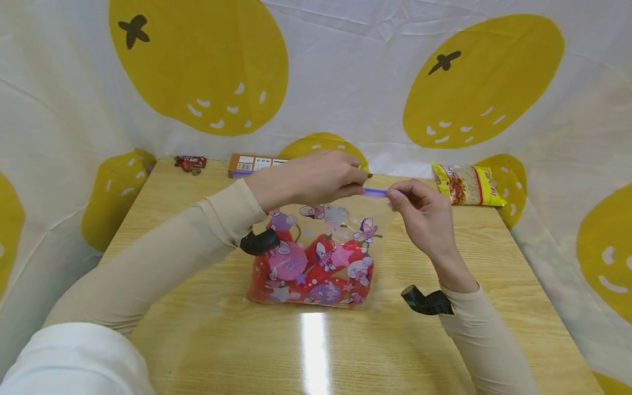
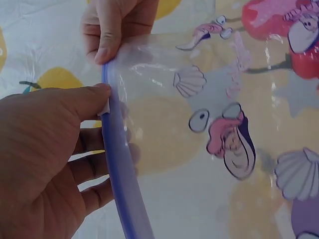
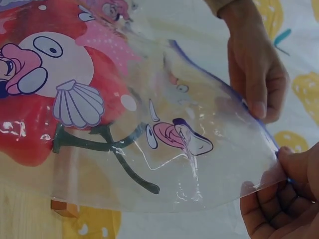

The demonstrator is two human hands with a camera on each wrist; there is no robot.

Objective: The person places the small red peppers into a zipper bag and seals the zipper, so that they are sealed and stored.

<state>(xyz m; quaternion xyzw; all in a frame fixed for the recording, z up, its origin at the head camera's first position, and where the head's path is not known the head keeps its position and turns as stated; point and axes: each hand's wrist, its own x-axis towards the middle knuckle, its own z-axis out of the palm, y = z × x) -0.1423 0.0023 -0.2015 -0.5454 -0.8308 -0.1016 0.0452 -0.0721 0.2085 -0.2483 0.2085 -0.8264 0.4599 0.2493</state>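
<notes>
A clear zip bag (image 1: 340, 269) printed with cartoon shells stands upright on the table, its purple zip edge at the top. Inside are red objects with green stems (image 3: 109, 144) that look like peppers. My left hand (image 1: 316, 178) pinches the zip edge; in the left wrist view its thumb presses a small white tab (image 2: 105, 107) on the purple strip (image 2: 117, 169). At the bag's upper right corner, my right hand (image 1: 427, 219) pinches the end of the zip between thumb and fingers. The two hands are close together along the strip.
Behind the bag lies a brown box (image 1: 237, 163), partly hidden by the left hand. A yellow noodle packet (image 1: 466, 185) sits at the back right, and a small dark red packet (image 1: 192, 162) at the back left. A patterned cloth (image 1: 345, 71) hangs behind the table (image 1: 207, 351).
</notes>
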